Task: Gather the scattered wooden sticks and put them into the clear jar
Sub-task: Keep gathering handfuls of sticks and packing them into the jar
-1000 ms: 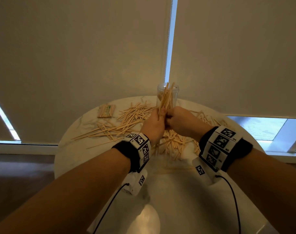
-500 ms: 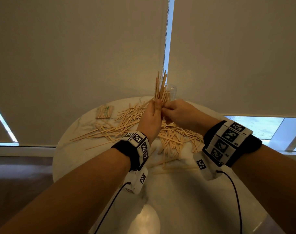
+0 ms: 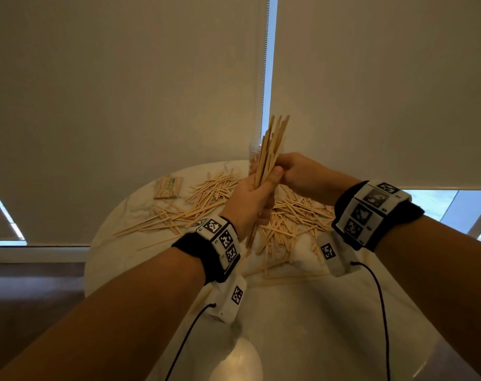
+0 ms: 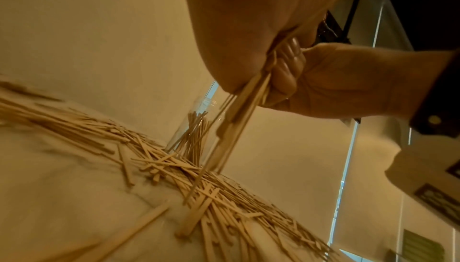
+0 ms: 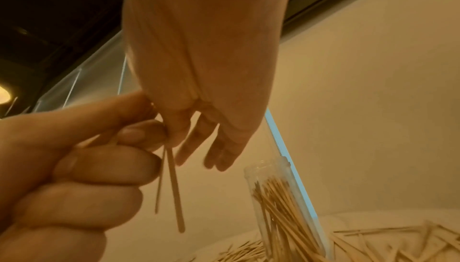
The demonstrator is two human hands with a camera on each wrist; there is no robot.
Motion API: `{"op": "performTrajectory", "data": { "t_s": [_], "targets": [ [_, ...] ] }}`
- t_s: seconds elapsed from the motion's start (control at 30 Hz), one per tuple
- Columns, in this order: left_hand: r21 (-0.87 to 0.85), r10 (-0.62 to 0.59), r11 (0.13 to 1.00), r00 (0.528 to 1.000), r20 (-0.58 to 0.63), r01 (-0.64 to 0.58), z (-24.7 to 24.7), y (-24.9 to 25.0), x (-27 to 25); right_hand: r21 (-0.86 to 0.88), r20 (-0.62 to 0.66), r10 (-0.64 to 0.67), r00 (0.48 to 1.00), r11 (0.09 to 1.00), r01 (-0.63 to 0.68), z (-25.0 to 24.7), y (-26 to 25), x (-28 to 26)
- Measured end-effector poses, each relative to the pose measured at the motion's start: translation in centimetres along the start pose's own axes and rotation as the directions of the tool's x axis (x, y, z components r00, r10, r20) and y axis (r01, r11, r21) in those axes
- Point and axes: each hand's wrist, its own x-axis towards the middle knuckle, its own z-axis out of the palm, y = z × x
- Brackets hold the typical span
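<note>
My left hand grips an upright bundle of wooden sticks above the table, a little in front of the clear jar. The jar stands at the far edge with several sticks in it, and the bundle mostly hides it in the head view. In the right wrist view the left hand curls round the sticks, and two of them hang below it. My right hand lies against the bundle's right side. Its fingers point loosely downward and hold nothing. Many loose sticks lie scattered below.
The round white table has bare surface on its near half. A small flat pack of sticks lies at the far left. Roller blinds hang close behind the jar. Cables run from both wrist cameras.
Both hands have risen from the pile on the table. The bundle now stands higher, lifted clear of the scattered sticks, with the left hand still gripping it.
</note>
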Motion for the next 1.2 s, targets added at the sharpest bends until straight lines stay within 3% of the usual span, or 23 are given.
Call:
{"op": "performTrajectory", "data": {
  "t_s": [0.17, 0.37, 0.5, 0.73, 0.83, 0.93, 1.07, 1.2],
  "targets": [
    [-0.062, -0.026, 0.998, 1.0, 0.006, 0.026, -0.1, 0.4, -0.2, 0.285, 0.006, 0.091, 0.996, 0.955, -0.089, 0.5, 0.4, -0.5],
    [-0.011, -0.002, 1.0, 0.996, -0.089, 0.001, -0.5, 0.0, 0.3, 0.279, -0.061, 0.037, 0.997, 0.96, -0.018, 1.1, 0.4, -1.0],
    [0.058, 0.053, 0.997, 0.984, -0.172, -0.044, -1.4, -0.3, 0.2, 0.271, -0.172, 0.005, 0.985, 0.962, 0.043, 1.1, 0.5, -1.2],
    [0.03, 0.007, 1.0, 0.982, -0.187, -0.002, -0.8, -0.1, 0.2, 0.095, -0.345, -0.056, 0.937, 0.991, 0.095, 2.5, 0.3, -0.9],
    [0.01, 0.014, 1.0, 0.961, -0.278, -0.012, -1.5, 0.0, 0.5, 0.108, -0.297, -0.048, 0.954, 0.991, 0.084, 2.9, -0.1, -1.1],
    [-0.072, -0.004, 0.997, 0.915, -0.405, -0.028, -2.8, 0.4, 1.1, -0.1, -0.353, -0.09, 0.931, 0.993, 0.058, 2.7, -0.2, -1.5],
    [-0.175, -0.091, 0.985, 0.877, -0.471, 0.008, -3.0, 0.9, 1.5, -0.176, -0.091, -0.115, 0.989, 0.979, 0.098, 3.9, -0.9, -2.5],
    [-0.254, -0.181, 0.964, 0.894, -0.411, 0.079, -2.1, 1.3, 1.2, -0.287, -0.144, -0.204, 0.968, 0.945, 0.156, 5.3, -1.1, -2.3]
  ]
}}
